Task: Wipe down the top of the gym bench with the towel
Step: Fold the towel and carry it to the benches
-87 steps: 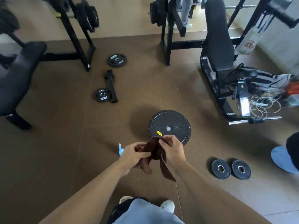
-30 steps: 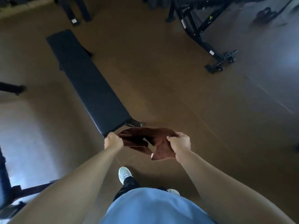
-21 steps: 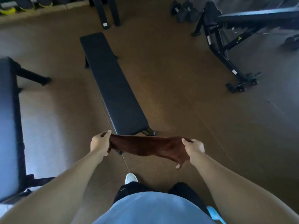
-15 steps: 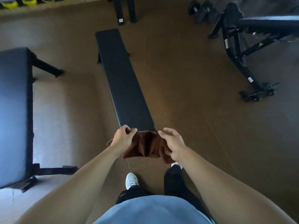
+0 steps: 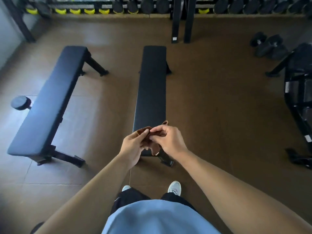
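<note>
A long black flat gym bench (image 5: 152, 85) runs straight away from me in the middle of the view. Above its near end I hold a small brown towel (image 5: 147, 139), bunched up between both hands. My left hand (image 5: 133, 147) grips the towel from the left, fingers curled round it. From the right, my right hand (image 5: 168, 141) pinches the cloth with thumb and fingertips. A corner of the towel sticks out above my right hand and another hangs below. Most of the towel is hidden by my fingers.
A second black bench (image 5: 49, 102) stands at an angle on the left, a round weight (image 5: 21, 103) beside it. A dumbbell rack (image 5: 152, 5) lines the far wall. Dumbbells (image 5: 268, 45) and a black machine frame (image 5: 298, 98) stand at right. The floor is brown.
I have stepped up square to the bench's near end. The towel, stretched wide between my hands 0.7 s ago, is now bunched small and my hands are close together.
</note>
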### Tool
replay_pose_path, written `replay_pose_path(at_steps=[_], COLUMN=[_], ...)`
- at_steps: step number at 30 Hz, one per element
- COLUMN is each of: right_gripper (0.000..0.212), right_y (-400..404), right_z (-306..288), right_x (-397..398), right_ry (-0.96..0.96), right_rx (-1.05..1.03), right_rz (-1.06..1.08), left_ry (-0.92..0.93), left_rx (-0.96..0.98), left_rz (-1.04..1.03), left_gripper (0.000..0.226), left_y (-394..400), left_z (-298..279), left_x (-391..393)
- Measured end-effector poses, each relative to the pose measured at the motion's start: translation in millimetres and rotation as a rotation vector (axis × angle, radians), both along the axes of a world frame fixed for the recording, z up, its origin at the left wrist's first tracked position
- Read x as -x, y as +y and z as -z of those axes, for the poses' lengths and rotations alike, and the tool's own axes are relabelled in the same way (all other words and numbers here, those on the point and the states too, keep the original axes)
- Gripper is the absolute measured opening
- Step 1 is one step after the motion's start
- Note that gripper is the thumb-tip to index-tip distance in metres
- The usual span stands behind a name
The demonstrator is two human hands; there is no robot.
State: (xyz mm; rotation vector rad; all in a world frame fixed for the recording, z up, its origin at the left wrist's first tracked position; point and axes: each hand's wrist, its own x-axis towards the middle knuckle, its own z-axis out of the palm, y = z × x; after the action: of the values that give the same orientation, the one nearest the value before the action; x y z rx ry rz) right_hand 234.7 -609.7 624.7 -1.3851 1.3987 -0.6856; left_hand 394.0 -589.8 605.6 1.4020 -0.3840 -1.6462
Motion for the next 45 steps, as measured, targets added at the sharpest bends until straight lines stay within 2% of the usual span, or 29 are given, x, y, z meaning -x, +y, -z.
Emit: replay_pose_path(at_steps=[3, 7, 11, 17, 20, 24, 26, 29, 35, 42, 45], right_gripper=[0.014, 0.015, 0.017, 0.009, 0.014, 0.012, 0.008, 0.008, 0.013, 0.008, 0.009], right_y=[-9.5, -16.1, -16.4, -11.1, -3.9, -2.6, -5.7, -6.1, -7.1, -13.3, -17.0], right_z=[3.3, 9.4, 12.3, 7.3, 10.9, 12.9, 10.0, 0.7, -4.1, -10.8, -14.0], right_x=[3.9, -0.6, -14.7, -30.1, -38.2, -49.6, -56.7, -67.1, -71.8, -75.5, -75.9], right_ry=[0.173, 0.313, 0.259, 0.116, 0.115, 0.132, 0.119, 0.090, 0.095, 0.087, 0.120], right_rx=[0.136, 0.325, 0.209, 0.203, 0.240, 0.267, 0.247, 0.212, 0.165, 0.135, 0.139], right_rz=[-0.014, -0.102, -0.131, -0.250, -0.330, -0.238, -0.152, -0.124, -0.328, -0.176, -0.199], left_ry=[0.054, 0.119, 0.019, -0.040, -0.091, -0.036, 0.014, -0.017, -0.165, -0.251, -0.229], left_rx=[-0.010, 0.015, 0.139, 0.013, -0.013, -0.086, -0.095, -0.065, -0.004, 0.007, 0.037], left_rz=[-0.056, -0.004, 0.155, -0.073, -0.066, -0.073, -0.093, -0.110, -0.109, -0.065, -0.084], left_gripper=[0.022, 0.026, 0.029, 0.019, 0.027, 0.047, 0.043, 0.030, 0.024, 0.022, 0.022], left_y=[0.6, 2.5, 13.4, 24.3, 27.3, 25.3, 23.5, 22.2, 16.5, 14.7, 14.7], left_z=[-5.9, -15.6, -12.4, -2.8, -10.1, -17.5, -18.3, -19.1, -21.5, -24.3, -29.1], left_x=[5.9, 1.1, -15.3, -29.7, -36.1, -46.7, -51.8, -57.2, -64.3, -63.1, -61.0])
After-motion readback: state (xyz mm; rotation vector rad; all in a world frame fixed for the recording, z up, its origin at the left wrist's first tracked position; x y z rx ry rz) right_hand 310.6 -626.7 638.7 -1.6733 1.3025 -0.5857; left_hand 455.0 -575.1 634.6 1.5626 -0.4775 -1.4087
